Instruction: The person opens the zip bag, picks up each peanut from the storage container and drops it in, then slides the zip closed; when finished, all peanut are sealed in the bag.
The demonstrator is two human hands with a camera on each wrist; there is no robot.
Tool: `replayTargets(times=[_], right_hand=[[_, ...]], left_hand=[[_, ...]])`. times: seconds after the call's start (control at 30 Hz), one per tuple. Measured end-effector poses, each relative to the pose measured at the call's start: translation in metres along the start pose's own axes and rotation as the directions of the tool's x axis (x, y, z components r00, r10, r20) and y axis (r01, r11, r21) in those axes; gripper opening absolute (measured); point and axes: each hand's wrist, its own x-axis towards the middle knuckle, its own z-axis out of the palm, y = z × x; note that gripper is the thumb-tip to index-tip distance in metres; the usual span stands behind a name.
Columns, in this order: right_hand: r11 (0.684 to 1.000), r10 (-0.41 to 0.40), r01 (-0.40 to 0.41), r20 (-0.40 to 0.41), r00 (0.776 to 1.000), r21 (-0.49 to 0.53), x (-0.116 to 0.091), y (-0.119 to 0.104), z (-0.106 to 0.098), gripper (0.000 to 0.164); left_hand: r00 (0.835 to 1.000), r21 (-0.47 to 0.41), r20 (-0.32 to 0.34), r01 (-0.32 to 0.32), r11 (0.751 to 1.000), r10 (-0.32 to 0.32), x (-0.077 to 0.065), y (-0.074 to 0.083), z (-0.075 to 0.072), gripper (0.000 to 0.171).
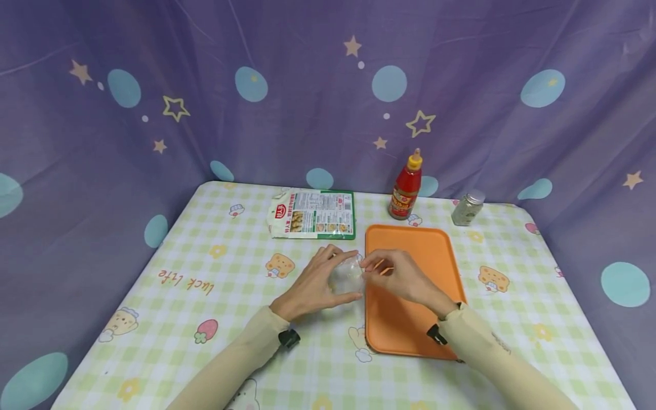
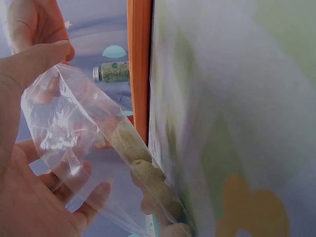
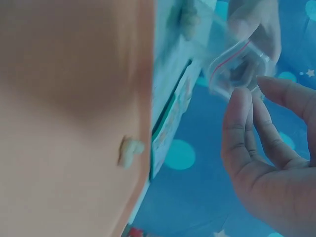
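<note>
My left hand (image 1: 318, 285) holds a clear zip bag (image 1: 347, 275) between its thumb and fingers. Several peanuts (image 2: 148, 180) lie low inside the bag in the left wrist view. Its mouth, edged by a red zip line, gapes toward my right hand (image 3: 276, 143) in the right wrist view. The right fingertips are right at that mouth, thumb and fingers slightly parted. Beneath the right hand lies an orange tray (image 1: 410, 324). One peanut (image 3: 130, 151) rests on it near the edge; in the head view my right hand covers that part.
A white and green printed food packet (image 1: 320, 213) lies flat behind the hands. Farther back stands a red sauce bottle (image 1: 406, 191) with a yellow cap. A small glass shaker jar (image 1: 468, 208) is to its right. A checked cloth (image 1: 205, 296) covers the table, with purple curtains around it.
</note>
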Motion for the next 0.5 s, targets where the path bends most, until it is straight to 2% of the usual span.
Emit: replayTargets(times=[0.5], right_hand=[[0.994,0.092,-0.095,-0.059,0.994,-0.052,0.016,0.046,-0.022,0.012]], left_hand=[[0.999,-0.005,0.037,0.027,1.0,-0.027,0.0,-0.002,0.0,0.087]])
